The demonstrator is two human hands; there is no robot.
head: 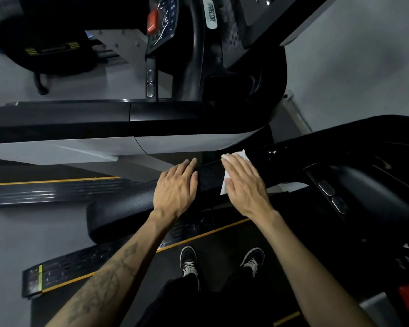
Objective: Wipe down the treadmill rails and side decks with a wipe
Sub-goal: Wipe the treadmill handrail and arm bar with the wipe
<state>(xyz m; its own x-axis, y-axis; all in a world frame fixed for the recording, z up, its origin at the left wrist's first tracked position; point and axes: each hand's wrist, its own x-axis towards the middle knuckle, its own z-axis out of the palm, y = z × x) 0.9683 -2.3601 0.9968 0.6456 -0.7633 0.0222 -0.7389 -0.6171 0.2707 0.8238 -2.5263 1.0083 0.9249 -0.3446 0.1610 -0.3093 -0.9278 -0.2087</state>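
Two hands flat on rail: your right hand presses wipe, left hand rests open, steadying. Wipe thin, limp; keep palm spread.

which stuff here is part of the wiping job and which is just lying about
Part of the job:
- wipe, pressed flat under the right hand
- black handrail, with the left hand resting on it
- side deck with the yellow stripe

Just lying about:
- neighbouring treadmill
- black bag on the floor
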